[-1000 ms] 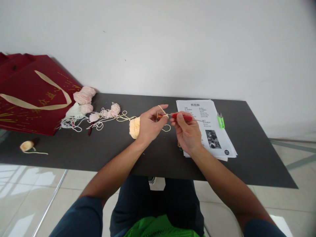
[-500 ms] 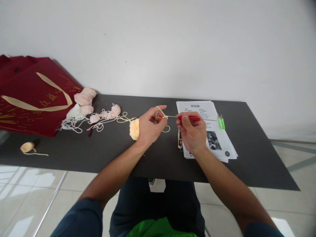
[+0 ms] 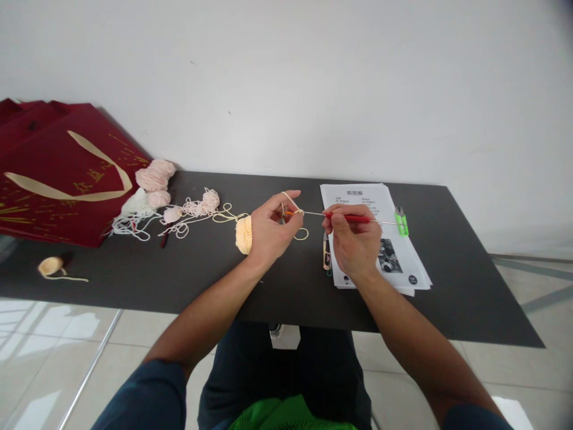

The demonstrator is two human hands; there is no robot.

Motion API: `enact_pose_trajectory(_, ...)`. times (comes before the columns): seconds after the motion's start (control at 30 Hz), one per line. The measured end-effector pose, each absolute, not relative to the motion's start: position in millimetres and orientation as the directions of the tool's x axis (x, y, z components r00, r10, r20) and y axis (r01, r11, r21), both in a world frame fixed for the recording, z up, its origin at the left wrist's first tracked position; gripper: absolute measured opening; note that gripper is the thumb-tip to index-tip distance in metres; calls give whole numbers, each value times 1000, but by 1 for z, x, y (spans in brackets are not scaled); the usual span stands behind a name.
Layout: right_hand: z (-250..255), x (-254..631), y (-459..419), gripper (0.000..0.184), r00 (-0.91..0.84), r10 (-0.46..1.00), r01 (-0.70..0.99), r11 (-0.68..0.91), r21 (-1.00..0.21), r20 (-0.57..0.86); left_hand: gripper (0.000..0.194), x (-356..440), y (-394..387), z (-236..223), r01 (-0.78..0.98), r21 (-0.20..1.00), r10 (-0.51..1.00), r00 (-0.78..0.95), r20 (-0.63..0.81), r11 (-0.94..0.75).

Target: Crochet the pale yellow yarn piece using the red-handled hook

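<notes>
My left hand (image 3: 271,230) pinches a small orange crochet piece (image 3: 290,213) between thumb and fingers, with cream yarn (image 3: 286,196) looped over the index finger. My right hand (image 3: 353,242) grips a red-handled crochet hook (image 3: 353,218), its metal tip reaching left to the piece. A cream yarn ball (image 3: 244,235) lies on the dark table (image 3: 134,269) just left of my left hand, its strand trailing in a loop (image 3: 302,234) beneath the hook.
A stack of printed sheets (image 3: 380,206) lies under my right hand, with green snips (image 3: 400,221) on it. Pink and white yarn pieces (image 3: 154,179) and loose strands lie at left beside a red gift bag (image 3: 54,173). A small cream piece (image 3: 50,266) sits near the left front edge.
My right hand has drawn the hook to the right, away from my left hand, so more of its metal shaft shows. My left hand stays nearly still.
</notes>
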State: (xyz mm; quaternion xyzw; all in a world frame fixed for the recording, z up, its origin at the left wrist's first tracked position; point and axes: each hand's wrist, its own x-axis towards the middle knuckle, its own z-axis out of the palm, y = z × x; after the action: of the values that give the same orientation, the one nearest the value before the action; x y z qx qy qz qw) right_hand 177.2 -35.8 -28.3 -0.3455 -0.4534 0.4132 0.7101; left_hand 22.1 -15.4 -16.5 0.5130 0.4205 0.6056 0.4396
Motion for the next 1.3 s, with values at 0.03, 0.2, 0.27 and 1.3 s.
enact_pose_trajectory(0.03, -29, 177, -36, 9, 249, 897, -269, 427, -863, 366, 38, 22, -15, -17, -99, 960, 963, -88, 253, -262)
enact_pose_trajectory(0.2, -28, 172, -39, 6, 269, 853, -160, 497, -853, 447, 36, 23, -14, -21, -63, 948, 942, -149, 300, -312)
enact_pose_trajectory(0.27, -25, 170, -40, 6, 281, 834, -122, 522, -844, 475, 36, 24, -14, -23, -45, 943, 932, -178, 317, -329)
enact_pose_trajectory(1.3, -50, 168, -46, 53, -17, 580, 381, 757, -531, 814, 36, 28, -13, -19, -175, 971, 943, -319, 99, -161)
